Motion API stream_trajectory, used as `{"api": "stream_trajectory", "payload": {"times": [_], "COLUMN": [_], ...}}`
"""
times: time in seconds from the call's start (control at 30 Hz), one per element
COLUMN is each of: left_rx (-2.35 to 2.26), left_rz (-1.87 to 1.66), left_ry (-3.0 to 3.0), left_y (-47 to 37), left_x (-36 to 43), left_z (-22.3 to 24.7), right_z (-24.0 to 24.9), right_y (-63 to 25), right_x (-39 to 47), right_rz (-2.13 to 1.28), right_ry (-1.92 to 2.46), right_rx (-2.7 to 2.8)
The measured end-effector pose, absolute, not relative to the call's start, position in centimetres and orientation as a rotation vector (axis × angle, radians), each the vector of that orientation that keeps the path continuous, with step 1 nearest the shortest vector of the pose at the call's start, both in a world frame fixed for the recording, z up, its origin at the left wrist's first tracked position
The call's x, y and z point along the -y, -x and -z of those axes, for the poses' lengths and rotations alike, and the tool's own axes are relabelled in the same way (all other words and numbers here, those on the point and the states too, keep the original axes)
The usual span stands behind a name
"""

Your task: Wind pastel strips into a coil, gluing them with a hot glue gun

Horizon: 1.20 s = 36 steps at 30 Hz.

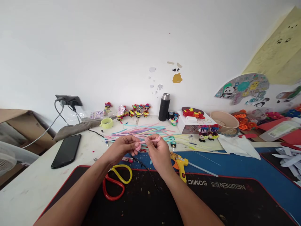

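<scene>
A pink pipe cleaner (142, 142) runs between my two hands, above the front of the desk. My left hand (126, 145) pinches its coiled end between thumb and fingers. Closed on the other end, my right hand (158, 150) holds it close by, with the tip bent up past the fingers. Behind both hands lies a loose pile of pastel pipe cleaners (138, 129). Scissors (117, 180) with one red and one yellow handle rest below my left wrist. A yellow glue gun (180, 166) with a glue stick in its back lies just right of my right hand.
A black desk mat (141, 204) covers the front. A phone (66, 150) and green tape (106, 122) are at left. Against the wall stand a black flask (164, 107), several small figures (139, 110) and a power strip (68, 100). Paper strips (290, 161) lie far right.
</scene>
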State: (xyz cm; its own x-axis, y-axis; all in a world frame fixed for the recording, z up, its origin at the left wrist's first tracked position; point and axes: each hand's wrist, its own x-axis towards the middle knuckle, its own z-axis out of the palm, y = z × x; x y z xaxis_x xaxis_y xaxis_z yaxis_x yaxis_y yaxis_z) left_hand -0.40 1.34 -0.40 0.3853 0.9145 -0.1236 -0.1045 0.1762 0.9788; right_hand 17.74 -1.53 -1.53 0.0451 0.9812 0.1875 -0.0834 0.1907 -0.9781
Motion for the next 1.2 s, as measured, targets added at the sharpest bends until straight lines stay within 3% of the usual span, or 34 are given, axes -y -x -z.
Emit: {"api": "stream_trajectory", "payload": {"times": [0.53, 0.83, 1.2], "left_rx": [-0.84, -0.874, -0.84], "left_rz": [-0.853, -1.03, -1.058], "left_ry": [-1.094, -0.973, -0.985], "left_y": [0.1, 0.9, 1.0], "left_x": [-1.7, -2.7, -2.8], "left_z": [1.1, 1.6, 1.6], "right_z": [1.1, 2.3, 1.5], "right_y": [-17.6, -17.4, -24.8], "right_x": [1.8, 1.8, 6.5], "right_rz": [-1.081, -1.092, -0.684], "right_ry": [1.01, 1.029, 1.537], "right_rx": [1.222, 1.181, 1.643]}}
